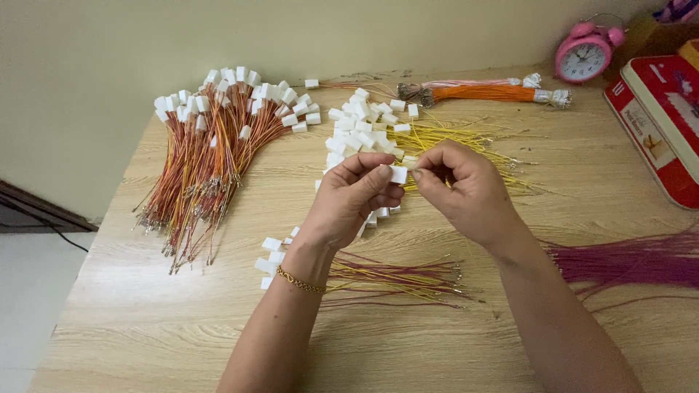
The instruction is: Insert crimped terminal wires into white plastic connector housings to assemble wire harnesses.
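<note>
Both hands meet above the middle of the wooden bench. The left hand pinches a small white plug between thumb and forefinger, its other fingers curled in under it. The right hand closes its fingers on the plug's far side, thumb and forefinger tips pressed together there; whether they also grip a wire, I cannot tell. A thin gold bracelet circles the left wrist.

Just behind the hands lies a loose heap of white plugs, touching a tangle of yellow wires. To the left, a large fan of finished leads, orange and red with white plugs at the far ends, spreads toward the bench's edge. Under the forearms lies a small bunch of red and yellow leads with a few white plugs at its left end. At the right, a sheaf of magenta wires runs off the frame.

Along the back, a taped bundle of orange and pink wires lies across the bench. A round pink alarm clock stands in the far right corner. Beside it, at the right edge, sit flat rectangular red boxes with white and gold label panels, stacked askew.
</note>
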